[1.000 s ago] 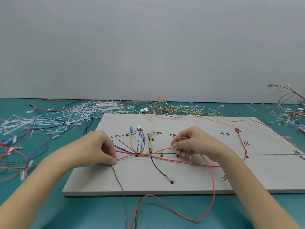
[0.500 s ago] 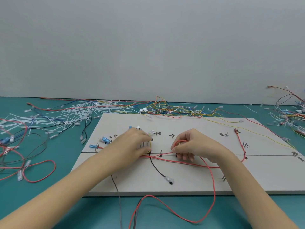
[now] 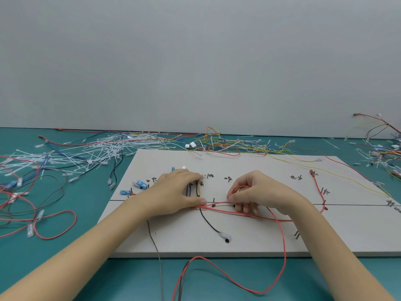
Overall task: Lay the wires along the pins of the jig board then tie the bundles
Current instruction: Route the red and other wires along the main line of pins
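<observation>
Your right hand [image 3: 258,192] pinches a small loop of the red wire [image 3: 282,231] between thumb and fingertips, just above the drawn line on the board [image 3: 249,164]; holding it there seems meant to keep tension on the run while you seat it by the pins [image 3: 213,200] along that line. Your left hand [image 3: 175,194] lies flat over the short upright wires near the yellow wire [image 3: 198,189], fingers straight and thumb pressing where the red wire comes in, probably to stop the laid ends from springing out as the other hand pulls. From your right hand the red wire runs both ways: along the line toward the left thumb, and in a long slack loop off the near edge of the board onto the table [image 3: 54,253]. A black wire [image 3: 208,222] trails down from the same spot to a clear terminal. Behind the board, the cable ties [image 3: 86,151] lie heaped with spare wires, within reach; I judge you are laying, not tying
</observation>
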`<action>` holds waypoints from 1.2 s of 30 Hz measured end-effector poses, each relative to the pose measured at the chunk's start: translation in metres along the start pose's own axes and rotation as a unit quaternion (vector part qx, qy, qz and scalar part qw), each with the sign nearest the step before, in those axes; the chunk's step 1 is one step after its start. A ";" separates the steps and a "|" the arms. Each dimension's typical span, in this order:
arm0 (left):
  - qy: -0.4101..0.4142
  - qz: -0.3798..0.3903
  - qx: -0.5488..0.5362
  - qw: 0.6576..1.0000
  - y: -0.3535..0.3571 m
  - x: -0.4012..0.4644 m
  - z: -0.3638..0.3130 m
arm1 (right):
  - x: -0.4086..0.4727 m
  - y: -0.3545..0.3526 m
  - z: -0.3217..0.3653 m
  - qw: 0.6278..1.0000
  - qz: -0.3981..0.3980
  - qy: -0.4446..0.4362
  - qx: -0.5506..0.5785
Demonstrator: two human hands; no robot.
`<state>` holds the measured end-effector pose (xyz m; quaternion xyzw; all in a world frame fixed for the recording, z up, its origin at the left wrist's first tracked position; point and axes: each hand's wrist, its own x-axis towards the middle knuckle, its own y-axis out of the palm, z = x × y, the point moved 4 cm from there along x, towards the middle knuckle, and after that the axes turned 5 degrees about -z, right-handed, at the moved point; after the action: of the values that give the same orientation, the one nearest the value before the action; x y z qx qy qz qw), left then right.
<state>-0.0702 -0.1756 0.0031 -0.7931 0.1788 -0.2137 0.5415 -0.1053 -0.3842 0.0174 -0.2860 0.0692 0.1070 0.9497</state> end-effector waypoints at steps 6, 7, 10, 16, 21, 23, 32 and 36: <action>-0.025 -0.007 -0.063 0.998 0.002 -0.001 0.003 | 0.001 0.000 -0.002 1.000 0.013 0.006 0.024; -0.022 -0.020 -0.078 0.997 0.001 -0.001 0.002 | 0.001 0.000 -0.002 0.999 0.015 0.011 0.026; -0.030 -0.063 -0.127 0.989 -0.004 -0.003 0.001 | 0.002 0.000 -0.004 0.999 0.011 0.020 0.030; 0.039 -0.152 -0.122 0.980 -0.011 -0.011 -0.014 | 0.001 -0.001 -0.003 0.999 0.003 0.027 0.036; 0.087 -0.139 -0.112 0.980 -0.008 -0.019 -0.021 | -0.001 -0.003 -0.001 0.999 -0.003 0.015 0.046; 0.059 -0.141 -0.125 0.980 -0.014 -0.020 -0.011 | -0.002 -0.004 0.001 0.999 -0.006 0.007 0.051; -0.076 -0.108 -0.236 0.963 -0.044 -0.043 0.044 | -0.003 -0.008 0.010 0.993 -0.053 -0.030 0.099; -0.066 -0.052 -0.253 0.964 -0.039 -0.049 0.036 | -0.003 -0.008 0.012 0.989 -0.074 -0.045 0.119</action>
<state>-0.0903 -0.1083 0.0209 -0.9249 0.1495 -0.1363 0.3221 -0.1053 -0.3846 0.0327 -0.1706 0.0173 0.0399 0.9844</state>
